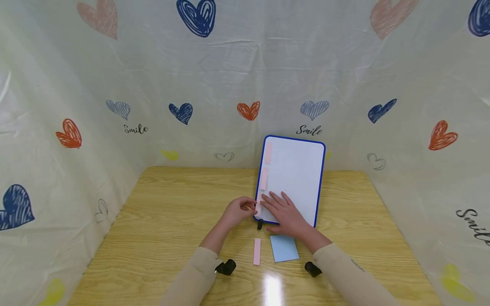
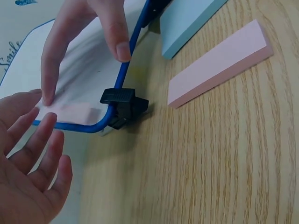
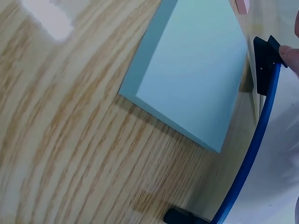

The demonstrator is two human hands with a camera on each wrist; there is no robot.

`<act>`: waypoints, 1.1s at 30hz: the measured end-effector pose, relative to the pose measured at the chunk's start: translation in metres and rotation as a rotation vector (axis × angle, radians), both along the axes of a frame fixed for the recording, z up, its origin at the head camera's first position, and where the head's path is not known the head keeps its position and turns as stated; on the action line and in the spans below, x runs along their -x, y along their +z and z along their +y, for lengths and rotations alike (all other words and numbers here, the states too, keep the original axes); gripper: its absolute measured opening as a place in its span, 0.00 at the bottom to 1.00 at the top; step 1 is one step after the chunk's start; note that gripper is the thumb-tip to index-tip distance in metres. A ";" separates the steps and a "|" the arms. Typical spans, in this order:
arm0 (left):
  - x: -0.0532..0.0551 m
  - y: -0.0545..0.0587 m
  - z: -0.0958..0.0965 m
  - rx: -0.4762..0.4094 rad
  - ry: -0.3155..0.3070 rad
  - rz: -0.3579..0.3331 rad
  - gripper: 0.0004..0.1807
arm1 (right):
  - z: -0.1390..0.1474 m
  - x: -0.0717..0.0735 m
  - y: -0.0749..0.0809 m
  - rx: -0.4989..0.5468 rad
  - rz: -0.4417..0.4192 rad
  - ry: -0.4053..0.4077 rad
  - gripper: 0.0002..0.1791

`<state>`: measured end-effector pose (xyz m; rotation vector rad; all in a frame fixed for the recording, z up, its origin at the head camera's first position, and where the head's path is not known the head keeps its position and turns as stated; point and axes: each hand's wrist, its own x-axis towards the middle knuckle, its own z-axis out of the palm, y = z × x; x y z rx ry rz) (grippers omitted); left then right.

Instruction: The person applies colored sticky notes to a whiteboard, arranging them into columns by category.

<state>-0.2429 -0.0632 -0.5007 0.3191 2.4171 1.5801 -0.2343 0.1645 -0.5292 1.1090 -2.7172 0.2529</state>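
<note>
Pink note: whiteboard's lower-left corner. Step, seemingly: sticking down. Right grip: fingers spread, one on note, nothing held. Left grip: loosely parted, empty, at whiteboard's left edge. Next, likely: firmer pressing.

The left hand, fingers loosely bent, is at the whiteboard's left edge near its bottom left corner, where a pale pink strip lies; contact with it cannot be told. The right hand reaches over the board, 1 fingertip at the strip's end, thumb at the bottom edge. A black clip sits on that edge by the corner. On the desk before it, 2 pads lie apart: a pink pad and a light blue pad.
</note>
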 end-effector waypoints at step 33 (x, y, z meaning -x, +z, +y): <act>-0.053 -0.009 0.021 0.018 -0.144 0.011 0.22 | 0.034 -0.083 -0.009 0.739 -0.611 -0.213 0.39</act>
